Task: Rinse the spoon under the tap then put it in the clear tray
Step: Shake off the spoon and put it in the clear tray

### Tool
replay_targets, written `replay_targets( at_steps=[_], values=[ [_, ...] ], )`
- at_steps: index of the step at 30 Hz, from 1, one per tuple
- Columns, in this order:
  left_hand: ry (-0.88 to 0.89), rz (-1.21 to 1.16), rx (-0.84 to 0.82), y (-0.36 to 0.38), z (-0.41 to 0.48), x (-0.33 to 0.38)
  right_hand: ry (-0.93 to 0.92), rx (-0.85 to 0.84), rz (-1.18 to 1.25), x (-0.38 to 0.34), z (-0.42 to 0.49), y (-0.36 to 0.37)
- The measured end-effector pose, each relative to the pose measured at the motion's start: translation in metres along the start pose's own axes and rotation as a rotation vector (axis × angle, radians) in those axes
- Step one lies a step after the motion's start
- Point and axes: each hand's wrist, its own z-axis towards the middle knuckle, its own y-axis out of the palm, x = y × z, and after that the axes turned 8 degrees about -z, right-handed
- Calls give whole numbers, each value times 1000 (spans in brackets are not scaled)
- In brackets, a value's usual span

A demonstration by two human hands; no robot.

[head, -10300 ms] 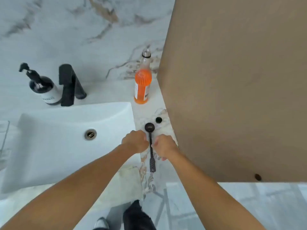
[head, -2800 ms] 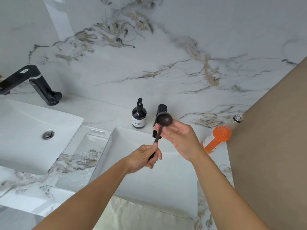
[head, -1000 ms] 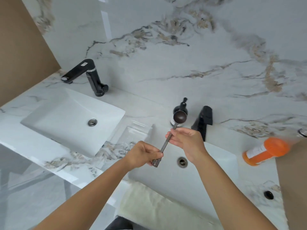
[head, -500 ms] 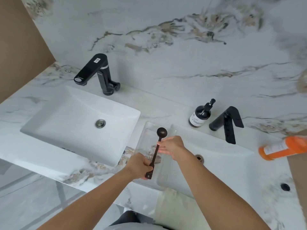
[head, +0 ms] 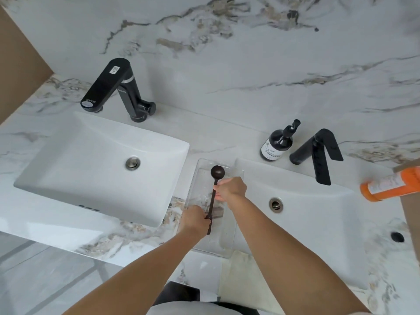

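Long dark metal spoon with a round bowl (head: 214,194) is held over the clear rectangular plastic tray (head: 193,185), which sits on the marble surface between the two white basins. Left hand (head: 195,220) is closed on the handle's near end and right hand (head: 230,189) pinches the shaft just below the bowl, so the long axis runs away from the body, along the tray's length, bowl ahead of both hands. Whether the spoon touches the tray floor cannot be told; judged next move: lower it flat and let go, both hands equally near.
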Motion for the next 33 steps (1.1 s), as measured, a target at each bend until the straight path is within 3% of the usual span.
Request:
replay_targets(
  at_steps=[12,33],
  values=[
    [64,415,39,10,7,0,-67,-1,-292,3,14,13],
    [60,389,28,12,8,-8,-165,46,-521,9,4,10]
  ],
)
